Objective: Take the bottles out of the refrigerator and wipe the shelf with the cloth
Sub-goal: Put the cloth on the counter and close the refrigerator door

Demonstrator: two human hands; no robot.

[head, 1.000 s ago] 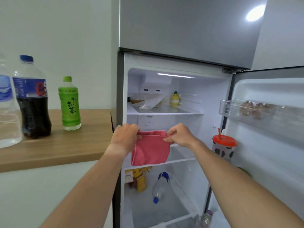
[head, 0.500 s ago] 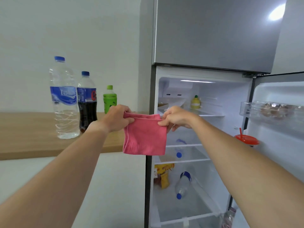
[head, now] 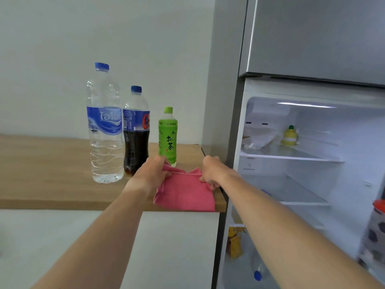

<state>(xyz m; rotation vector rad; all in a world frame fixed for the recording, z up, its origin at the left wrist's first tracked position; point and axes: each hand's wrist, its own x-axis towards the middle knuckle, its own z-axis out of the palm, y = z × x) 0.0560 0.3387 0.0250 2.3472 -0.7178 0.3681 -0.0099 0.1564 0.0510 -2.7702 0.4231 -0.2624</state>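
A folded pink cloth (head: 186,193) lies on the right end of the wooden counter (head: 52,174). My left hand (head: 153,172) pinches its upper left corner and my right hand (head: 212,172) pinches its upper right corner. Behind the cloth stand three bottles: a tall clear water bottle (head: 105,126), a dark cola bottle (head: 136,132) and a small green tea bottle (head: 168,135). The refrigerator (head: 312,142) is open at the right, and its middle shelf (head: 302,195) holds nothing that I can see.
A yellow lemon-shaped bottle (head: 290,136) and a white bag (head: 259,138) sit on the top shelf. A yellow packet (head: 235,243) and a lying bottle with a blue cap (head: 258,272) are in the bottom section. A red-lidded cup (head: 375,226) stands in the door.
Both hands carried the pink cloth left, from in front of the refrigerator shelf to the counter, where it now rests near the bottles. My view turned left with it.
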